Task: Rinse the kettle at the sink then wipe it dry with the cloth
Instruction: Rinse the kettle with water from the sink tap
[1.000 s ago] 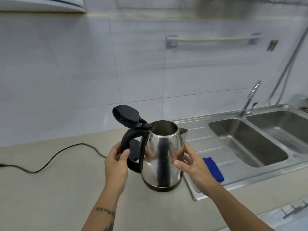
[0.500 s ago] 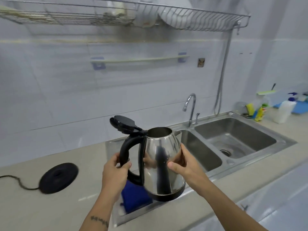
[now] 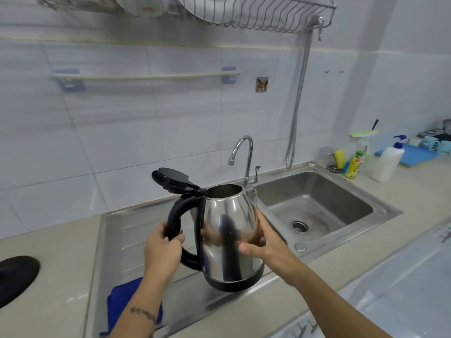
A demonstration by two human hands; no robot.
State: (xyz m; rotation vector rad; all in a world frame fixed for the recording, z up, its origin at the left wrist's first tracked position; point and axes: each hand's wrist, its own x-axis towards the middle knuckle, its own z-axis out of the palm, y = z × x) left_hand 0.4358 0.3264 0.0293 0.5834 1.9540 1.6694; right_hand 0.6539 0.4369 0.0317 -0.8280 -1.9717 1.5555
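Observation:
A shiny steel kettle (image 3: pixel 227 230) with a black handle and its black lid flipped open hangs upright in the air over the sink's draining board (image 3: pixel 117 230). My left hand (image 3: pixel 162 250) is wrapped around the handle. My right hand (image 3: pixel 264 242) presses against the kettle's right side. A folded blue cloth (image 3: pixel 122 302) lies on the draining board below my left forearm, partly hidden by it. The curved tap (image 3: pixel 241 152) stands behind the kettle, with no water running. To the right is a steel sink basin (image 3: pixel 324 203) with a round drain.
The black kettle base (image 3: pixel 14 276) sits on the beige counter at the far left. Bottles, a sponge and a squeegee (image 3: pixel 363 157) crowd the counter right of the sink. A wire dish rack (image 3: pixel 244 11) hangs overhead, and a hose runs down the wall.
The kettle has been carried right, off its base and over the draining board toward the sink basins. Both hands keep the same hold. The view has swung right.

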